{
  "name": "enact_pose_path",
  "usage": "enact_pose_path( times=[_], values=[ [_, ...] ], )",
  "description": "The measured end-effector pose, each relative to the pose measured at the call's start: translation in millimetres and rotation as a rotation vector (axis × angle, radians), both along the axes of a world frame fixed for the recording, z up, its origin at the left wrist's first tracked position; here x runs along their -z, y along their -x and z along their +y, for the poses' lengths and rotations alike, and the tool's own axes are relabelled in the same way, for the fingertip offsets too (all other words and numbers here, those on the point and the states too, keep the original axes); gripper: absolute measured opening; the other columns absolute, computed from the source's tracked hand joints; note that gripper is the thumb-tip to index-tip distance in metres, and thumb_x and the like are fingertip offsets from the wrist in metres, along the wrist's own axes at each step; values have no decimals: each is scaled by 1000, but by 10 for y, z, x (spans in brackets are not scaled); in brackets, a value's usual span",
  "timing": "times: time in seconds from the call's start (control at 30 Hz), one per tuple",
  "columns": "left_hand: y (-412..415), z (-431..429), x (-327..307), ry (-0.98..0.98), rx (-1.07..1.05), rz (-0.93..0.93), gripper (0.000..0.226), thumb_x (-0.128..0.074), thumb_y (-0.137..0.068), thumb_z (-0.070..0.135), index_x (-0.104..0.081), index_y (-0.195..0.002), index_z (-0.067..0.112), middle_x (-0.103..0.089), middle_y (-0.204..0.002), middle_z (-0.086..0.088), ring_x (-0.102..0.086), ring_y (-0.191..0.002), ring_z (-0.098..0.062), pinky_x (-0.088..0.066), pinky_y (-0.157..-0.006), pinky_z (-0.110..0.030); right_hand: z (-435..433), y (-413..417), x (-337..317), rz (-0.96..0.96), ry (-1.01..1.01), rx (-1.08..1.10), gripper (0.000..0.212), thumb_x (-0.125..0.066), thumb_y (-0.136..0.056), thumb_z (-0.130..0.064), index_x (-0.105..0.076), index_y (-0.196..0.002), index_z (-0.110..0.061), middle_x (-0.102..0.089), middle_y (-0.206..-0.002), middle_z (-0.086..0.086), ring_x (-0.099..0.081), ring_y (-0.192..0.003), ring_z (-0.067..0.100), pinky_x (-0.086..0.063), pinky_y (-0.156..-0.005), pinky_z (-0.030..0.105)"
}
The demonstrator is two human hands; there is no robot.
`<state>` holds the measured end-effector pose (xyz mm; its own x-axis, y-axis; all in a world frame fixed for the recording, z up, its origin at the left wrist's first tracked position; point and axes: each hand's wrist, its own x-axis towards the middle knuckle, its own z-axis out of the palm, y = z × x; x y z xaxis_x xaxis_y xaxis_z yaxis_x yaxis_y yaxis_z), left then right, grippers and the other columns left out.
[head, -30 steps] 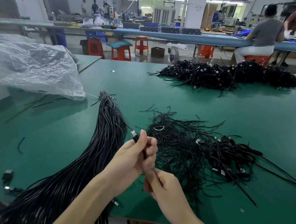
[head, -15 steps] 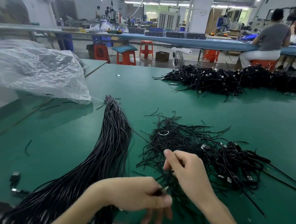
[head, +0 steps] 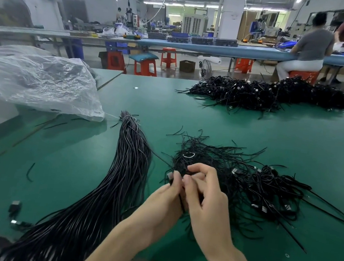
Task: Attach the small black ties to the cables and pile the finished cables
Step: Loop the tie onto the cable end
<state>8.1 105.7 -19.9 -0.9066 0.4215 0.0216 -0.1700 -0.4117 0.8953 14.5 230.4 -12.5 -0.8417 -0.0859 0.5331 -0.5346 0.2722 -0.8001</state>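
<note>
The cable [head: 170, 175] in work is held above the near middle of the green table [head: 254, 130], its silver plug end pointing up and to the far left, its thin black cord running back toward the person between the two palms, so its long axis lies near to far. The left hand [head: 164, 197] has its fingers curled and pinches the cable just below the plug. The right hand [head: 204, 193] is curled too, its fingertips meeting the left ones on the same cable; whether a tie sits between them cannot be made out. Left of the hands lies the bundle [head: 126, 168] of straight, glossy black cables, bound at its far tip and running near-left over the table edge. Just beyond the hands is a tangle of loose ties [head: 207, 150], thin and wiry. To its right sits the near pile [head: 268, 191] of coiled cables with silver plugs. The far pile [head: 269, 95] stretches along the far right. A crumpled plastic bag [head: 35, 81] lies far left.
</note>
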Motion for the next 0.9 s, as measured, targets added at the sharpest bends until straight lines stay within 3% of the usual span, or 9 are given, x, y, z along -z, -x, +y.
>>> enact_pose_path(
  times=[0.1,0.17,0.27,0.37,0.47,0.6,0.7,0.8,0.9],
  values=[
    [84,13,-118,-234,-105,-36,64,-27,-108,51,-50,-147,6,-58,-147,-7,-51,-140,-19,-44,-112,-33,-26,-30,129,-73,104,-14,13,-49,-106,-33,-50,-119,-31,-64,-65,-13,-55,-52,1,-38,-49,15],
    [123,2,-225,-431,-185,-54,58,-29,-108,45,-53,-141,5,-64,-140,-8,-60,-131,-19,-45,-108,-34,-2,-13,228,-120,121,40,11,-47,-105,-38,-48,-115,-40,-46,-53,-5,-33,-44,6,-24,-44,26],
    [45,-28,-348,-514,-199,-69,41,-42,-106,42,-66,-105,8,-65,-85,0,-65,-71,-11,-53,-74,-24,77,88,311,-166,165,135,10,-49,-105,-32,-48,-111,-40,-41,-54,-5,-32,-48,12,-27,-45,45],
    [-124,-109,-454,-51,113,139,43,-48,-103,53,-60,-78,20,-42,-63,7,-37,-51,-8,-32,-51,-18,169,241,267,-192,160,173,8,-52,-105,-24,-56,-111,-27,-47,-54,5,-35,-48,16,-29,-45,45],
    [-176,-108,-453,731,498,460,47,-43,-107,52,-72,-88,20,-56,-63,7,-47,-51,-9,-40,-51,-18,233,360,166,-151,14,121,12,-54,-103,-22,-58,-100,-33,-49,-50,5,-32,-42,11,-23,-43,33],
    [-81,-64,-270,1065,340,375,46,-40,-110,41,-68,-102,4,-76,-89,-8,-66,-65,-19,-56,-74,-33,287,410,3,-94,-180,89,12,-54,-103,-25,-58,-98,-35,-45,-43,-9,-31,-37,10,-26,-43,18],
    [12,-101,-112,955,13,306,47,-34,-107,41,-62,-129,10,-74,-118,-1,-73,-98,-14,-51,-81,-26,323,388,-92,-59,-136,145,12,-54,-104,-22,-61,-102,-32,-46,-42,-11,-35,-37,8,-26,-44,17],
    [67,-83,-19,610,-95,194,49,-29,-111,35,-49,-149,12,-64,-140,0,-61,-127,-10,-47,-105,-28,275,280,-122,-32,-26,87,10,-53,-105,-20,-61,-110,-26,-65,-57,-19,-58,-45,-3,-42,-49,9],
    [80,-27,-7,169,-112,86,55,-26,-110,44,-50,-150,14,-59,-147,-5,-52,-140,-20,-37,-117,-38,170,156,-12,-50,5,13,12,-51,-106,-29,-56,-115,-35,-70,-63,-5,-62,-49,8,-52,-49,30]
  ],
)
